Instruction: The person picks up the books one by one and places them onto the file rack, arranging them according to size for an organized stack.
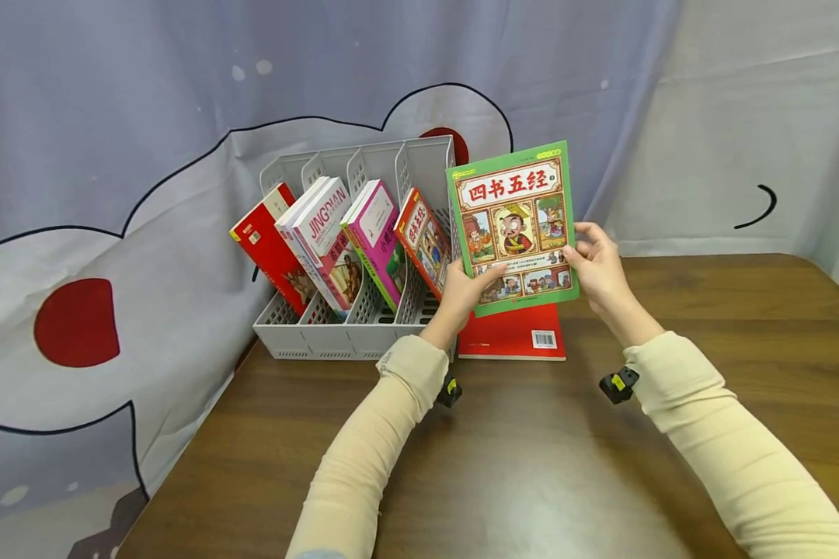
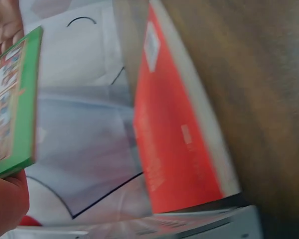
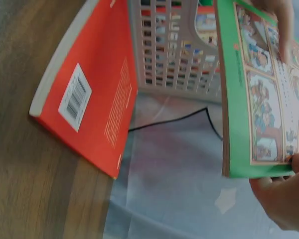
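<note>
Both hands hold up a green-bordered picture book [image 1: 517,229], its cover with cartoon panels and red Chinese characters facing the head camera. My left hand [image 1: 464,291] grips its lower left edge, thumb across the front. On the right edge, my right hand [image 1: 599,268] pinches the book with the thumb in front. Below and behind it, a red book [image 1: 510,334] lies on the table with its barcode side up. The right wrist view shows the green book [image 3: 239,99] close to the grey rack's perforated side.
A grey plastic file rack [image 1: 363,341] with several compartments stands left of the hands, against the curtain [image 1: 182,70]. Leaning in it are a red book [image 1: 273,252], white books [image 1: 328,241], pink-and-green books [image 1: 377,241] and a red-bordered comic [image 1: 425,241]. Brown wooden table [image 1: 517,458] lies beneath.
</note>
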A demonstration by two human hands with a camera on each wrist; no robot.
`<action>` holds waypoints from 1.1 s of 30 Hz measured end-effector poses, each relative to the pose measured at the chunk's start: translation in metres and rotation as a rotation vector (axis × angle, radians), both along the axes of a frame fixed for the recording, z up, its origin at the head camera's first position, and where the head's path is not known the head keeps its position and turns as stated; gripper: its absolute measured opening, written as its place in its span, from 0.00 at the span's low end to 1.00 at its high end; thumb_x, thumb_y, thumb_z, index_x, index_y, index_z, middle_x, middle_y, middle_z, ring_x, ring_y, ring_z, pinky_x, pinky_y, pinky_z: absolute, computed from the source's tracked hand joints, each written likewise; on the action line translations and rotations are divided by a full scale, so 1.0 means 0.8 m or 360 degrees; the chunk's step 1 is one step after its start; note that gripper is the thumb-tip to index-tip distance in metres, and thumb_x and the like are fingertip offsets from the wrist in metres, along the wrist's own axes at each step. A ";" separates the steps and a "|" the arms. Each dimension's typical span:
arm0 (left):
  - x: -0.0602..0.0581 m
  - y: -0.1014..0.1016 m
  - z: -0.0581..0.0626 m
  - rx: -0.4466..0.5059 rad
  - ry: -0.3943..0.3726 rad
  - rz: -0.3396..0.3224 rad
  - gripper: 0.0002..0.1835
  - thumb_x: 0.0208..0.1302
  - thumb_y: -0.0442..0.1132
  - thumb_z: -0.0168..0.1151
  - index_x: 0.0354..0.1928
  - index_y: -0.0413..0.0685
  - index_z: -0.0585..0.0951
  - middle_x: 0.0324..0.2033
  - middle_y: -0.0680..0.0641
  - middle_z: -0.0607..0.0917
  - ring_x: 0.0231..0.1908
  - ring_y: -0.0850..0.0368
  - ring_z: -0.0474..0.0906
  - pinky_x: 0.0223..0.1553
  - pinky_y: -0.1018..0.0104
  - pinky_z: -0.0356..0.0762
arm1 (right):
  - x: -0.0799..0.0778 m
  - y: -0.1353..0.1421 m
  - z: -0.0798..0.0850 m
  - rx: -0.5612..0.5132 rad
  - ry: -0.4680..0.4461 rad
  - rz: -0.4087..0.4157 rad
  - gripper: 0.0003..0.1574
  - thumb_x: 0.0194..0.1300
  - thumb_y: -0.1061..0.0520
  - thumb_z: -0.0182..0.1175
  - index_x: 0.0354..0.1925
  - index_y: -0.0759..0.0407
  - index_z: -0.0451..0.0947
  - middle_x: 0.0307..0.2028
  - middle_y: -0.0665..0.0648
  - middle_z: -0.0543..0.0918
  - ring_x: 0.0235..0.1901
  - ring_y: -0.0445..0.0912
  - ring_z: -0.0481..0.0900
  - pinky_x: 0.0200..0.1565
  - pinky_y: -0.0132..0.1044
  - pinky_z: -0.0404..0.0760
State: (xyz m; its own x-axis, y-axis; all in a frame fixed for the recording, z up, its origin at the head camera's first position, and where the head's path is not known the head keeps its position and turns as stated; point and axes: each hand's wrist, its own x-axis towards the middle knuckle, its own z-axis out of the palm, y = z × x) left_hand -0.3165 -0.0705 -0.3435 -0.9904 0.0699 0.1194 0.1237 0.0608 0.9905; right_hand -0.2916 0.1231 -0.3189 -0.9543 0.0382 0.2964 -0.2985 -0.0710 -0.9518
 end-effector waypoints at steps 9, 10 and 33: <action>-0.008 -0.027 0.048 0.0301 0.0349 0.0044 0.17 0.61 0.38 0.64 0.50 0.40 0.78 0.27 0.57 0.82 0.27 0.66 0.79 0.32 0.72 0.78 | 0.016 -0.016 -0.003 -0.0008 0.0059 0.0015 0.16 0.68 0.71 0.46 0.43 0.50 0.68 0.25 0.36 0.82 0.25 0.32 0.80 0.29 0.25 0.79; -0.008 -0.030 0.053 0.0324 0.0366 0.0053 0.17 0.61 0.38 0.64 0.50 0.40 0.78 0.26 0.58 0.83 0.26 0.66 0.79 0.30 0.72 0.78 | 0.017 -0.016 -0.003 0.0003 0.0057 0.0018 0.16 0.69 0.71 0.46 0.43 0.50 0.68 0.25 0.36 0.82 0.25 0.32 0.80 0.29 0.25 0.79; 0.000 -0.050 0.102 0.0622 0.0540 0.0277 0.12 0.61 0.29 0.61 0.44 0.26 0.78 0.22 0.55 0.84 0.18 0.67 0.78 0.23 0.76 0.76 | 0.010 0.009 -0.033 0.0179 -0.0190 0.0245 0.14 0.72 0.57 0.47 0.52 0.50 0.56 0.31 0.38 0.79 0.33 0.31 0.79 0.39 0.24 0.79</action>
State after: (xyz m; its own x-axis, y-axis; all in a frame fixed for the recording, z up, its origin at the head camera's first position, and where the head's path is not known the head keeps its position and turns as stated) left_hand -0.3168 -0.1103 -0.2619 -0.8847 -0.2054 0.4184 0.4612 -0.2559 0.8496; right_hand -0.2838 0.1305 -0.3452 -0.9748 -0.1377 0.1753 -0.1772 0.0016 -0.9842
